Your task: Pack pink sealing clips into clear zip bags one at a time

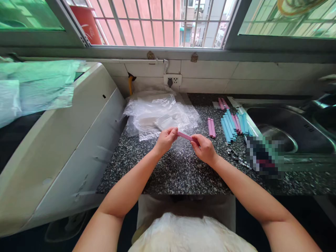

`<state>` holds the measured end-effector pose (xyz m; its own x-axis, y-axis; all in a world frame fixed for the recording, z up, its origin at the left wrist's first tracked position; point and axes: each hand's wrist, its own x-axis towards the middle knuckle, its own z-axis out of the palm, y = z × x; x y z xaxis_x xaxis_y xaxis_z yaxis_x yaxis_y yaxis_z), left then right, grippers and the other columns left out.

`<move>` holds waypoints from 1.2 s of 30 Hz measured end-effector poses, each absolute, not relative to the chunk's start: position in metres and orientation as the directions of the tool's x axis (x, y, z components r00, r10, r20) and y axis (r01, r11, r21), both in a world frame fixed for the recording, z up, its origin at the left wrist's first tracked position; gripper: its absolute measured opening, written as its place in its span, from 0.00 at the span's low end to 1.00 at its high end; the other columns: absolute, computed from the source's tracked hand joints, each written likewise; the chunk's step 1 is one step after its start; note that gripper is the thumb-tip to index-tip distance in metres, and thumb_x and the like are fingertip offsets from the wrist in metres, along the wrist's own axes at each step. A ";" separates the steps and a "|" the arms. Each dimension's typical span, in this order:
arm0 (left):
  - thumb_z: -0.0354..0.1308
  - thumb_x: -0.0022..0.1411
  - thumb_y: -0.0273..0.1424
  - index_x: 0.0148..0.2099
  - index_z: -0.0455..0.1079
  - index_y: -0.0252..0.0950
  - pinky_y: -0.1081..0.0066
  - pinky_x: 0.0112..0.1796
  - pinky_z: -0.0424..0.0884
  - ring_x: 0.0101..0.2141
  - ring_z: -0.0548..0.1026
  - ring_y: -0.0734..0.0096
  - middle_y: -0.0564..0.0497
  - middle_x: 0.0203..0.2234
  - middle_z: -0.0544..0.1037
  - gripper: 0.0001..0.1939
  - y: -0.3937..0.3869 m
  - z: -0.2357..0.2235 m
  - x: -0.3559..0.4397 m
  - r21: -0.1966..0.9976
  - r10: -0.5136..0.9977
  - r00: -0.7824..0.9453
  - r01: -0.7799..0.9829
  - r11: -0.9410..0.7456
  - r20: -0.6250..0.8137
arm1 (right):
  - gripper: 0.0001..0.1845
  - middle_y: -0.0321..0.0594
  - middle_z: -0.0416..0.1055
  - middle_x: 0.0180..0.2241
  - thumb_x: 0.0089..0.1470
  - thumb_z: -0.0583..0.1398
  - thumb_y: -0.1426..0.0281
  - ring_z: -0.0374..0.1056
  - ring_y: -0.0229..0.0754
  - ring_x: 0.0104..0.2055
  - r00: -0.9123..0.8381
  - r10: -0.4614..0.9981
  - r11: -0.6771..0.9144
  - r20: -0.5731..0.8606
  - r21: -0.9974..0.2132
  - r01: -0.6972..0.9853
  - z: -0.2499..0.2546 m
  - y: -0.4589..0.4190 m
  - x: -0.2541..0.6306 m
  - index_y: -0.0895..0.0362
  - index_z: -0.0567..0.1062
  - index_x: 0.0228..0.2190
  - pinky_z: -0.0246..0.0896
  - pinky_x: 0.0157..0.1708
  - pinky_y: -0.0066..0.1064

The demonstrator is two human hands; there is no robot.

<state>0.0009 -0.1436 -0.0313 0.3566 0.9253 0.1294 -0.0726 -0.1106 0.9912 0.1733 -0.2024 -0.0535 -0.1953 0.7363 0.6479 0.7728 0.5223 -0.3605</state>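
Observation:
A pink clip stick is held level above the speckled granite counter. My left hand pinches its left end and my right hand pinches its right end; both hands are closed on it. Just behind them lies a heap of clear plastic bags. To the right of my hands, two pink sticks lie side by side, and a pile of several blue and pink sticks sits next to the sink.
A steel sink fills the right side. A white appliance with plastic film on top stands to the left. A wall socket and a barred window are behind. A blurred object sits at the sink edge.

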 end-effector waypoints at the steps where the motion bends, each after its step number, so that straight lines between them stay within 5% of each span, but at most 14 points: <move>1: 0.52 0.50 0.54 0.21 0.60 0.35 0.74 0.19 0.49 0.16 0.54 0.81 0.58 0.12 0.58 0.26 -0.144 -0.031 0.001 0.992 0.925 0.357 -0.064 -0.112 0.128 | 0.06 0.40 0.70 0.28 0.56 0.52 0.71 0.66 0.38 0.27 -0.198 0.722 0.534 0.663 -0.353 0.768 -0.054 -0.202 0.173 0.57 0.67 0.35 0.62 0.28 0.29; 13: 0.52 0.50 0.53 0.21 0.61 0.34 0.75 0.18 0.49 0.16 0.54 0.81 0.58 0.12 0.58 0.25 -0.149 -0.032 0.006 0.993 0.909 0.401 -0.036 -0.110 0.115 | 0.04 0.41 0.69 0.30 0.53 0.57 0.70 0.66 0.41 0.33 -0.187 0.593 0.567 0.783 -0.241 0.788 -0.046 -0.202 0.169 0.56 0.69 0.33 0.64 0.33 0.32; 36: 0.50 0.54 0.51 0.22 0.62 0.34 0.75 0.19 0.50 0.16 0.55 0.79 0.57 0.12 0.58 0.24 -0.154 -0.036 0.008 0.995 0.913 0.397 -0.013 -0.101 0.098 | 0.05 0.41 0.67 0.30 0.52 0.58 0.73 0.66 0.38 0.32 -0.167 0.595 0.632 0.786 -0.330 0.701 -0.048 -0.204 0.170 0.56 0.69 0.34 0.67 0.29 0.30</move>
<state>0.0085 -0.1539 -0.0356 0.3970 0.9126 0.0980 -0.0127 -0.1013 0.9948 0.1702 -0.2044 -0.0484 -0.1670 0.5950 0.7862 0.7008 0.6325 -0.3299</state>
